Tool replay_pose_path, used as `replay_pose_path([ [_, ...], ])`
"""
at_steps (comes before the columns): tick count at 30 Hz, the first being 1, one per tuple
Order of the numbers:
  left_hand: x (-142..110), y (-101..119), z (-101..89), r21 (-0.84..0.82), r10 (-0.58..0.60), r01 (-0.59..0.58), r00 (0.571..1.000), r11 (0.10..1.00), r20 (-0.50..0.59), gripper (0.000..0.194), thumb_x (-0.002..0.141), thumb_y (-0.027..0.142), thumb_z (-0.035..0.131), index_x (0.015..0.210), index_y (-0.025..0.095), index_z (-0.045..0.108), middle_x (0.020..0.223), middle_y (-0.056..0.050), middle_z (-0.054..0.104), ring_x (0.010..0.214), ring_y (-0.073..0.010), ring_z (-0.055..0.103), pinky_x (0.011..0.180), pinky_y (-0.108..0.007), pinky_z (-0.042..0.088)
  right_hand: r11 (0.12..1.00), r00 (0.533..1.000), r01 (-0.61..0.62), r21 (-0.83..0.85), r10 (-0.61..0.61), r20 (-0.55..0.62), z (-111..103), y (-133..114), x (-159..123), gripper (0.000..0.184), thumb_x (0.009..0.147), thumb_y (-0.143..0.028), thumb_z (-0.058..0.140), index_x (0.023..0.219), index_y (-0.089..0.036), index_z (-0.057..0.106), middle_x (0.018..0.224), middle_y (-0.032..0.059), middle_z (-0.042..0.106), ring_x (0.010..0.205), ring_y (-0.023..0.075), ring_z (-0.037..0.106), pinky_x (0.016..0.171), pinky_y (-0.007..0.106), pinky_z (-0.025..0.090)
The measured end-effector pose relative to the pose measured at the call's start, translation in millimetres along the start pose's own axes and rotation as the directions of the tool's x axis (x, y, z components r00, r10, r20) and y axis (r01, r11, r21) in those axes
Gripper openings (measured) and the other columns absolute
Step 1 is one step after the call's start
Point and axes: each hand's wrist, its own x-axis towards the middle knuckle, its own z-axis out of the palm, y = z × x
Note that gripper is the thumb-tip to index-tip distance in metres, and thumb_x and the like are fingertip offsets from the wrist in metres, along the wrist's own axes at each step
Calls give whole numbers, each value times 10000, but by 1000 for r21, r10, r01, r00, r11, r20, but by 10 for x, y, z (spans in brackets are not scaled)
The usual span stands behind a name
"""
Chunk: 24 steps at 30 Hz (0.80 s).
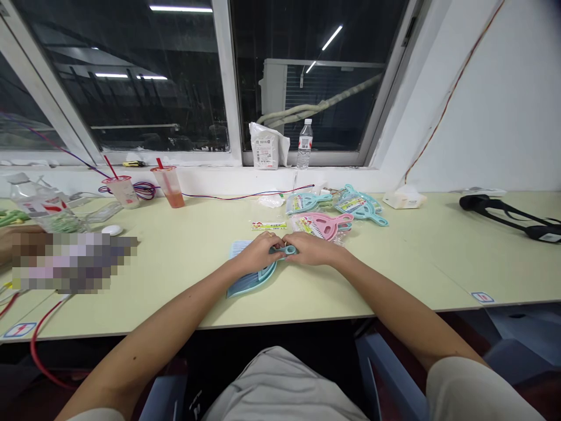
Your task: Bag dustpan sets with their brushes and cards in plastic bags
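Note:
A light blue plastic dustpan set (252, 282) lies flat on the pale green table (184, 257) in front of me. My left hand (258, 252) is closed on its handle end from the left. My right hand (312, 248) pinches the same blue handle ring from the right. The two hands meet over the handle. A pink packaged dustpan set (326, 225) lies just behind my right hand. Further back right lie more light blue packaged sets (357, 206).
Two drink cups with red straws (169, 186) stand at the back left beside a plastic bottle (41, 206). A water bottle (304, 144) and white bag (265, 149) sit on the window sill. A tissue box (403, 199) and black strap (508, 217) lie right.

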Motion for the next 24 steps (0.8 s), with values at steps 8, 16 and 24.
replay_pose_path([
  [8,38,59,-50,-84,-45,39,997,996,-69,171,925,347,594,923,222,710,1005,-53,702,1051,-233,620,977,-390,488,1000,999,6,6,-5,-53,37,-23,-1,214,915,-375,661,1020,-193,616,1020,101,678,993,273,623,790,332,442],
  [16,13,-182,-131,-68,-79,82,996,994,44,267,917,349,556,1046,210,744,1061,-42,757,993,-222,676,918,-346,501,991,986,117,-67,-124,-110,159,-55,-91,262,928,-235,650,1187,-205,619,1168,116,655,1114,272,595,956,401,451],
  [24,32,-286,16,-14,-96,96,995,995,38,245,905,364,570,940,225,768,963,-46,756,983,-231,649,917,-353,497,990,974,138,-35,-142,-176,282,2,-23,89,931,-186,641,1007,-177,688,1057,100,670,1042,242,602,915,370,454],
])
